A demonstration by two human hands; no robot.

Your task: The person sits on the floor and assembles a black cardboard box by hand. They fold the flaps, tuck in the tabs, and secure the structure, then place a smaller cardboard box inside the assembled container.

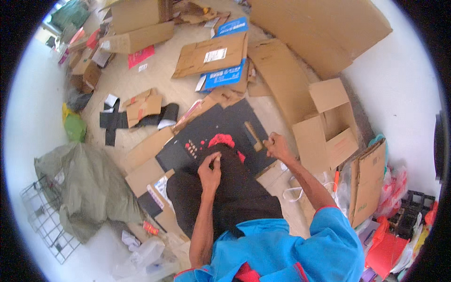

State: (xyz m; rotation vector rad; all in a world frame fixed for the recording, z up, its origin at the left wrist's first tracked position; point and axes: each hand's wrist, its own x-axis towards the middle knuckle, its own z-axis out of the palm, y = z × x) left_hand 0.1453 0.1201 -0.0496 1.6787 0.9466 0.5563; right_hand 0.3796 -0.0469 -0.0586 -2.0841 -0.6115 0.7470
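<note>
My left hand (209,173) is closed in a pinch over my dark-trousered lap. What sits between its fingertips, if anything, is too small to make out. My right hand (277,146) is closed at the near end of a tan, wooden-looking, bar-shaped tool (252,134), held above a black board (206,120) on the floor. A crumpled bright red mass (221,140) lies on the board just beyond my knees, partly hidden by them. Left of it are several small tan pieces (191,148) in rough rows, with red bits beside them.
An open cardboard box (329,129) stands at the right. Flattened cardboard (211,54) with blue printed pieces lies ahead. A grey-green sack (94,188) and a wire rack (47,225) are by the left wall. Plastic bags and a black crate (418,202) crowd the right.
</note>
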